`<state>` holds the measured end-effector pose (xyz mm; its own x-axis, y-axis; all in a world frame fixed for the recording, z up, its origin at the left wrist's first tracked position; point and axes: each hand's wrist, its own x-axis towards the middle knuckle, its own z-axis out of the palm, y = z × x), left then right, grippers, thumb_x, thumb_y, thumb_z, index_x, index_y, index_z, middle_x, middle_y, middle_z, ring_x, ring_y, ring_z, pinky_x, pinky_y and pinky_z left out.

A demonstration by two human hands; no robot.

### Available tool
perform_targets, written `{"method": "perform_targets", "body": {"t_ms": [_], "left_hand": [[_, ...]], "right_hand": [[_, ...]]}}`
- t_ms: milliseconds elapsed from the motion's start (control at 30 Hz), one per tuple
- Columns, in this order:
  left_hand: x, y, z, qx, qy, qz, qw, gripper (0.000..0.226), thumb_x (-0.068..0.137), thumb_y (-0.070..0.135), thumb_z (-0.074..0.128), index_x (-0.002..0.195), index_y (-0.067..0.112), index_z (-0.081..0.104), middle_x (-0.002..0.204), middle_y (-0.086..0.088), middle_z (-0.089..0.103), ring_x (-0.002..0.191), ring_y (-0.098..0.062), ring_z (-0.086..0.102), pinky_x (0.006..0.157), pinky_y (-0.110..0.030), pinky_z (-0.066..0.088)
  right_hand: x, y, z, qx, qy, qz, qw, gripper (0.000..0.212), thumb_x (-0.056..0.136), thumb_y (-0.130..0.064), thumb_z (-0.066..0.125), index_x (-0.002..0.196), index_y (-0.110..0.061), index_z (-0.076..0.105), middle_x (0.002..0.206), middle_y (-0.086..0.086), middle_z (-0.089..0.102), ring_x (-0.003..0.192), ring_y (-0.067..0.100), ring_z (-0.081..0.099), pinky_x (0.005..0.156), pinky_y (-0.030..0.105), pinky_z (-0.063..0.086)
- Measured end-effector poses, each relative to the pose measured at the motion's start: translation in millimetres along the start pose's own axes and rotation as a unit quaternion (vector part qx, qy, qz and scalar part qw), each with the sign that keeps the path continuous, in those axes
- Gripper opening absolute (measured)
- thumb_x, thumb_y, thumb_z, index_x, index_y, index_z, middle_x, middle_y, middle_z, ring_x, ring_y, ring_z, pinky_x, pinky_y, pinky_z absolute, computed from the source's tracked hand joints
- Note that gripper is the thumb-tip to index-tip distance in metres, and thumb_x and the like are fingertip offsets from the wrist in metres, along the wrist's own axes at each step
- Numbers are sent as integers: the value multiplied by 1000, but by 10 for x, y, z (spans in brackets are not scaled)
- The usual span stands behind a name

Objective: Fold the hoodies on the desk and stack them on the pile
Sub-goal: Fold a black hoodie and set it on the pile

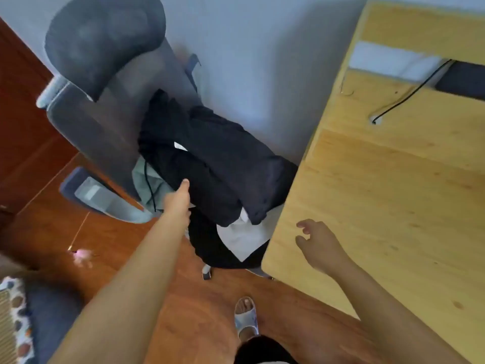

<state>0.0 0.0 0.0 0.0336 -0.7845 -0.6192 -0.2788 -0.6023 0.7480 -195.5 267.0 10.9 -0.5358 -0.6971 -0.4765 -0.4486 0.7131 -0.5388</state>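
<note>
A pile of folded dark hoodies (217,158) lies on the seat of a grey office chair (105,82), with pale green and white garments under it. My left hand (179,199) reaches into the pile's near edge, thumb on the dark fabric, fingers hidden beneath it. Over the near left corner of the wooden desk (393,206) hovers my right hand (319,244), holding nothing, with its fingers spread. No hoodie shows on the visible part of the desk.
The chair stands between a pale wall and the desk's left edge. A black cable (409,93) runs across the desk's far part. My slippered foot (245,317) rests on the red-brown wooden floor. A patterned cushion (13,324) sits at the lower left.
</note>
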Motion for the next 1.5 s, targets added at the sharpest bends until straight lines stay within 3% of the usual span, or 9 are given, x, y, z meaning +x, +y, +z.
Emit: {"method": "perform_targets", "body": {"t_ms": [200, 400, 500, 600, 700, 833, 1100, 1233, 1500], "left_hand": [[440, 192, 28, -149, -29, -108, 982, 43, 93, 37, 72, 128, 13, 64, 125, -7, 71, 101, -26, 71, 84, -41, 60], [-34, 401, -23, -86, 58, 96, 990, 43, 102, 28, 58, 142, 13, 53, 141, -1, 56, 119, -20, 57, 103, -37, 48], [-214, 663, -97, -54, -6, 188, 981, 36, 89, 38, 63, 109, 8, 60, 132, -11, 62, 101, -16, 60, 92, -35, 50], [-529, 1198, -110, -32, -102, 218, 970, 55, 83, 44, 69, 130, 18, 60, 137, -4, 64, 122, -23, 62, 106, -50, 50], [-1193, 1949, -103, -52, -201, 290, 934, 16, 98, 23, 67, 110, 13, 69, 112, -8, 73, 108, -26, 69, 97, -46, 57], [-2286, 2709, -129, -25, -287, 373, 882, 5, 100, 14, 64, 96, 10, 65, 99, -9, 68, 99, -26, 65, 103, -49, 53], [-4838, 2915, 350, -98, -397, 458, 790, 10, 99, 9, 62, 89, 11, 64, 85, -8, 67, 86, -26, 66, 88, -41, 56], [-5964, 2766, 629, -171, -405, 433, 787, 9, 98, 12, 64, 101, 3, 66, 91, -11, 70, 91, -31, 70, 92, -50, 59], [-6666, 2194, 1082, -155, -420, 342, 827, 11, 100, 7, 58, 95, -2, 62, 92, -13, 65, 92, -29, 68, 96, -46, 57]], "right_hand": [[-53, -82, -14, 11, 5, 77, 997, 34, 102, -27, 51, 136, -22, 54, 128, 3, 53, 92, 15, 57, 73, 29, 41], [-129, -211, -212, 31, 48, 89, 994, 33, 102, -25, 52, 134, -19, 56, 127, 3, 56, 100, 18, 57, 79, 30, 40], [-243, -322, -289, 47, 59, 73, 994, 34, 103, -26, 52, 136, -20, 55, 130, 2, 56, 104, 18, 57, 81, 30, 41], [-398, -415, -462, 57, 70, 48, 995, 35, 104, -27, 52, 138, -21, 53, 133, 2, 54, 110, 19, 58, 87, 31, 45], [-578, -547, -809, 67, 102, 18, 992, 37, 103, -27, 54, 139, -23, 53, 134, 1, 55, 111, 19, 58, 89, 32, 49], [-881, -837, -1474, 92, 155, -60, 982, 44, 102, -30, 57, 144, -26, 48, 139, -2, 52, 110, 14, 58, 90, 34, 51], [-2166, -1035, -2776, 281, 171, -304, 894, 108, 81, -52, 78, 154, -56, -2, 153, -35, 27, 135, 13, 49, 99, 43, 54], [-2786, -709, -3360, 332, 190, -385, 839, 85, 88, -36, 77, 150, -53, 21, 135, -33, 50, 115, 1, 64, 81, 32, 61], [-3340, 306, -4050, 347, 287, -266, 853, 23, 95, -16, 56, 113, -19, 70, 102, 3, 76, 92, 21, 73, 71, 34, 61]]}}
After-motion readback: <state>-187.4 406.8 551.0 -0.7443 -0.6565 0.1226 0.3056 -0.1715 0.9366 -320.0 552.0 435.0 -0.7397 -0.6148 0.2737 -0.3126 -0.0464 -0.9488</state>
